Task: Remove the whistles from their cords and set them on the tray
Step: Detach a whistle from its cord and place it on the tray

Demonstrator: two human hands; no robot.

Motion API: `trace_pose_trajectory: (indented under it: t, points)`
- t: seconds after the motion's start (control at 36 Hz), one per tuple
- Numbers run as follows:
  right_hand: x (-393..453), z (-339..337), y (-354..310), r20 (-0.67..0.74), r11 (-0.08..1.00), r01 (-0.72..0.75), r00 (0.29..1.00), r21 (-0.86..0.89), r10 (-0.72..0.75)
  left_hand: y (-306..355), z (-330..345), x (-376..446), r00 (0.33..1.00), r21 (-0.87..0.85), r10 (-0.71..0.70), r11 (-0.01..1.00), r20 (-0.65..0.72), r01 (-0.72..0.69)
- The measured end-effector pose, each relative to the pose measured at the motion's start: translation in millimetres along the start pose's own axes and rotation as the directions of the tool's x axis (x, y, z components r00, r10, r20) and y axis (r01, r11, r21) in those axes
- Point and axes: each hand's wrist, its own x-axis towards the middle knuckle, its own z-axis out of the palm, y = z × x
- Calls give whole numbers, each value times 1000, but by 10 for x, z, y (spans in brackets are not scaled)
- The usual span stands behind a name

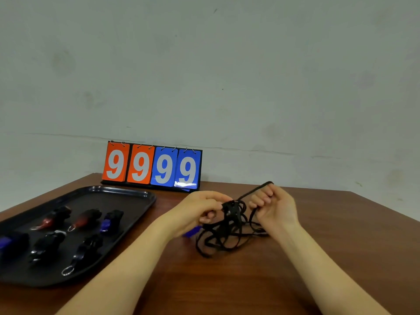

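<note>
A brown table (227, 280) fills the lower half of the view, its far edge meeting a pale wall (227, 64). A black tray (141, 198) lies on the table's left part, its long axis running from the near left toward the far right, and its near-left end is cut off by the picture edge. Just beyond the tray's far right corner stands a scoreboard (152, 167) with two orange and two blue cards, each showing a 9. On the tray lie seven whistles: two red and black ones (53, 218) side by side in the far row with a blue and black one (111, 220) to their right, two black ones (46, 246) in the near row, the right one ending in a metal ring (67, 271) that points toward the camera, and a blue one (9, 243) at the left edge, partly cut off. All are blurred, so which end is the mouthpiece is hard to say. Right of the tray, both bare forearms reach in from below. The left hand (200, 211) pinches a black whistle (230, 211) between thumb and fingertips, held above the table; its shape and heading are too dark to read. The right hand (275, 206), fingers curled closed, grips a loop of black cord (254, 192). The rest of the cords (225, 239) lie in a tangle on the table under the hands. A blue whistle (192, 231) peeks out beneath the left wrist, mostly hidden.
</note>
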Motion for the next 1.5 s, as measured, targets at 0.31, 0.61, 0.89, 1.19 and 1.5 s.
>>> trace_pose_trajectory:
  t: [0.31, 0.61, 0.89, 1.19, 1.5]
  points:
    - [-62, -28, 90, 118, 337, 260, 914, -905, -389, -32, 40, 2, 964, 233, 163, 966, -208, -113]
    - [-172, 98, 276, 384, 289, 426, 903, -858, -191, -32, 58, 13, 951, 26, 189, 982, -245, -189]
    - [-193, 111, 278, 303, 612, 327, 942, -720, -147, -39, 78, 6, 914, 362, 349, 895, -205, -260]
    - [-61, 35, 275, 149, 681, 203, 979, -703, -138, -4, 133, -8, 964, -562, 51, 804, -262, -195]
    - [-86, 13, 228, 168, 415, 298, 932, -859, -321, -75, 176, 30, 947, -318, -40, 946, -319, -67]
